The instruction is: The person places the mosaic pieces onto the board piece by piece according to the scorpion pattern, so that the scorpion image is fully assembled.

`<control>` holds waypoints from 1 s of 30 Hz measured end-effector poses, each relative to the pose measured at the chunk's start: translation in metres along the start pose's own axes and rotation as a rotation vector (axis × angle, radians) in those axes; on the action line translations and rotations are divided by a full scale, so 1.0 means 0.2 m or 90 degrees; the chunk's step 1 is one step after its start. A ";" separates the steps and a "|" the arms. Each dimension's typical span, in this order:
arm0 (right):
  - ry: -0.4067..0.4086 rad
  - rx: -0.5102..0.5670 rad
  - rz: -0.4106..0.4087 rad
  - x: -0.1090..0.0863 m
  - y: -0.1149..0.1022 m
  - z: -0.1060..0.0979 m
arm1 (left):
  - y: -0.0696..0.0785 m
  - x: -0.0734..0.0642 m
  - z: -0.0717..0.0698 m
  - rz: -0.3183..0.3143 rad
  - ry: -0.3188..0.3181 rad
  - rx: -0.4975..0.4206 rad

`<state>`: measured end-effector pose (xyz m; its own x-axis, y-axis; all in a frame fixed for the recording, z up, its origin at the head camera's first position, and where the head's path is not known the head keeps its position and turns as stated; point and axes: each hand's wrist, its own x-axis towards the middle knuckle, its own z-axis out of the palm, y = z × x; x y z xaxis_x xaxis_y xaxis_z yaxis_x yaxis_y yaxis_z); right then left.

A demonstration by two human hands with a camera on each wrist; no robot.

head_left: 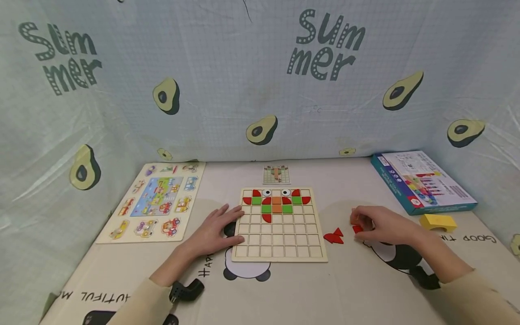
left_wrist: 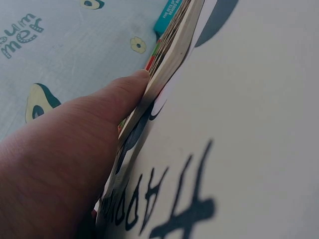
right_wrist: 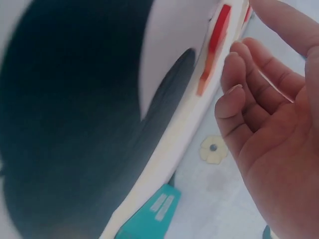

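Note:
A square wooden grid board (head_left: 280, 253) lies in front of me, its upper rows partly filled with red, green and orange pieces and two eye pieces. My left hand (head_left: 211, 232) touches the board's left edge, thumb and fingers spread apart. In the left wrist view the thumb (left_wrist: 117, 97) lies against the edge. Right of the board, my right hand (head_left: 379, 223) hovers with loosely bent fingers over an orange piece (head_left: 354, 220) and a red piece (head_left: 357, 229). Both lie on the table in the right wrist view, outside the fingers. Several red pieces (head_left: 334, 236) lie between hand and board.
Behind the board lies a small pattern card (head_left: 276, 174). A vehicle picture puzzle (head_left: 156, 196) is at the left, and a teal-edged box (head_left: 426, 180) at the back right. A yellow arch block (head_left: 438, 221) sits beyond the right wrist. Printed cloth covers table and wall.

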<state>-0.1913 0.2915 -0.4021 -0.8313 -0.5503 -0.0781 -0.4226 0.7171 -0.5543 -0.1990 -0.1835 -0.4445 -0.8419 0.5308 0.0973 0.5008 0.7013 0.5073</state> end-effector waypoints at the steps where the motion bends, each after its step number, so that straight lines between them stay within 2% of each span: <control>1: -0.002 -0.002 0.007 -0.01 0.01 0.00 | 0.00 0.00 0.00 0.000 0.000 0.000; 10: -0.018 -0.003 0.046 -0.04 0.04 0.01 | 0.00 0.00 0.00 0.003 0.002 -0.002; 20: -0.012 -0.032 0.031 -0.03 0.02 0.03 | 0.00 0.00 0.00 0.007 0.001 -0.002; 30: -0.026 -0.022 0.013 -0.03 0.03 0.02 | 0.00 0.00 0.00 0.005 0.002 -0.002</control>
<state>-0.1879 0.2965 -0.4081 -0.8244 -0.5523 -0.1237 -0.4186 0.7421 -0.5236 -0.1996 -0.1841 -0.4448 -0.8382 0.5354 0.1042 0.5072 0.6949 0.5098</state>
